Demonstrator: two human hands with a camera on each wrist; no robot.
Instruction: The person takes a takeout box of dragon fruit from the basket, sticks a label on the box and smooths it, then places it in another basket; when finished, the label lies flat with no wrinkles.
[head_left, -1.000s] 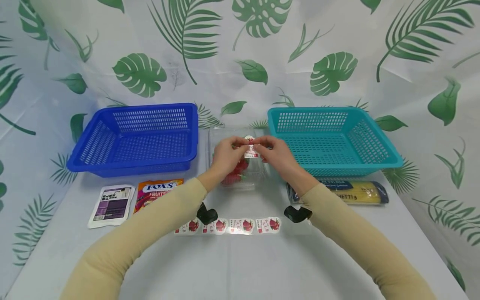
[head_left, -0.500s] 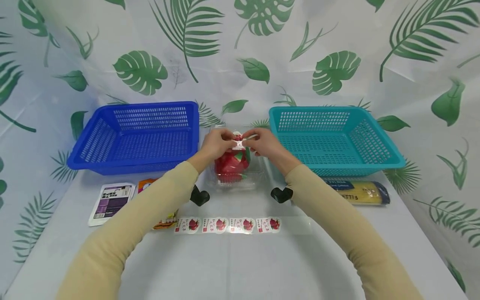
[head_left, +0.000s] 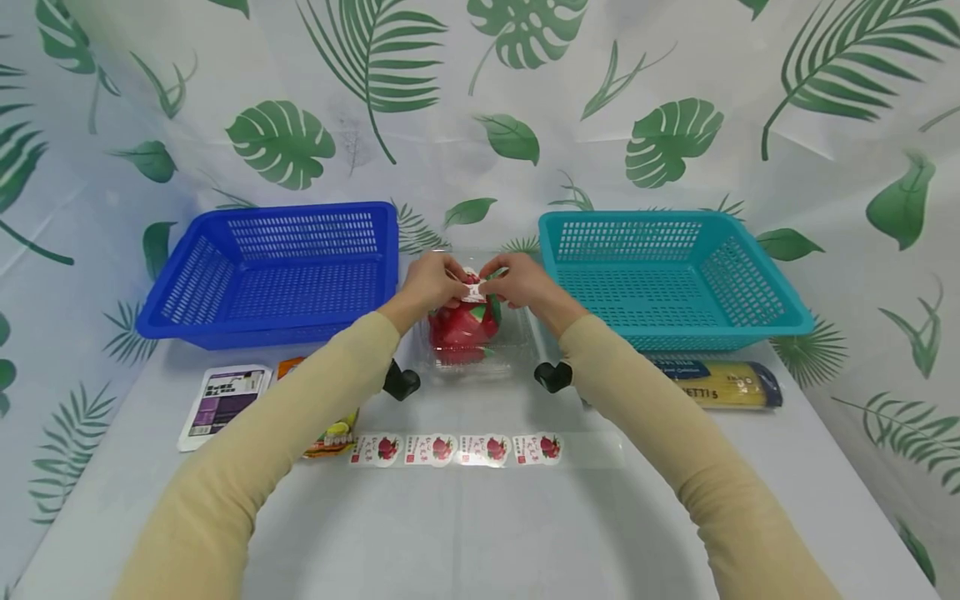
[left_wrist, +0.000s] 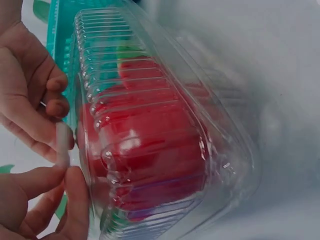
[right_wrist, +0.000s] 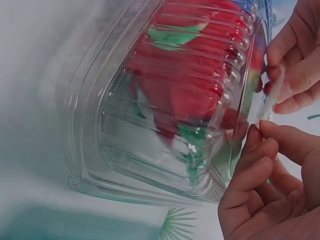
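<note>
My left hand [head_left: 432,283] and right hand [head_left: 522,283] pinch opposite edges of a white sticker [head_left: 474,293] with a strawberry picture. They hold it over the top of a clear plastic clamshell box [head_left: 513,357] at the back middle of the table. Inside the box lie red, green-leaved fruits [head_left: 459,332] that look like strawberries. Both wrist views show the sticker [left_wrist: 62,144] edge-on, close to the box's lid; whether it touches the lid I cannot tell. Nearer the front lies a clear strip [head_left: 592,450] bearing several more strawberry stickers [head_left: 495,450].
A blue basket [head_left: 270,333] stands left of the box, a teal basket [head_left: 675,337] right. In front lie a white-and-purple packet [head_left: 225,404], a candy bag [head_left: 333,437] partly behind the left sleeve, and a spaghetti pack [head_left: 720,385]. A leaf-patterned curtain [head_left: 435,67] hangs behind.
Both hands have moved left with the sticker, from the box's right part to above the fruit. Over the last half second they have shifted only slightly.
</note>
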